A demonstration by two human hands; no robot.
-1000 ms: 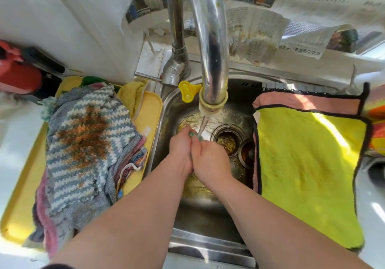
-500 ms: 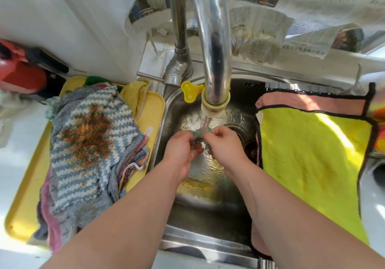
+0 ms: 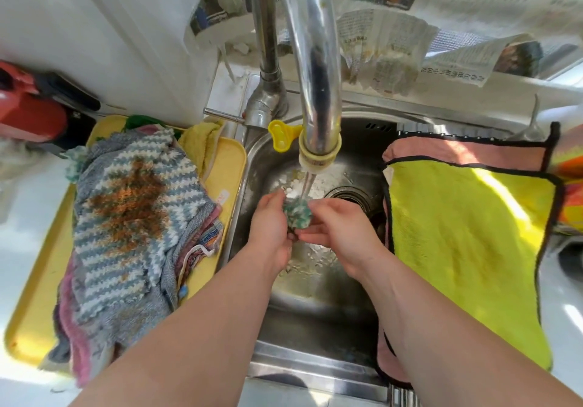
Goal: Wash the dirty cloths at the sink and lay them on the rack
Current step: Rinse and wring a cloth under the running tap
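Note:
A small green-and-white cloth (image 3: 298, 214), bunched into a wad, sits under the running water from the tap (image 3: 318, 148) over the steel sink (image 3: 315, 312). My left hand (image 3: 271, 227) grips it from the left and my right hand (image 3: 340, 230) cups it from the right and below. A stained grey-and-white knitted cloth (image 3: 126, 217) tops a pile of dirty cloths on a yellow tray (image 3: 34, 321) to the left. A yellow cloth (image 3: 467, 249) and a pink one (image 3: 467, 151) lie spread on the rack at the right.
A red appliance (image 3: 28, 110) stands at the far left by the white wall. A yellow key-shaped tap handle (image 3: 279, 132) sticks out beside the spout. The drain (image 3: 350, 195) is at the sink's back right. Newspaper (image 3: 385, 56) covers the ledge behind.
My hands have opened apart a little, so the green-and-white wad shows between them under the water. Before, they were pressed together and hid nearly all of it.

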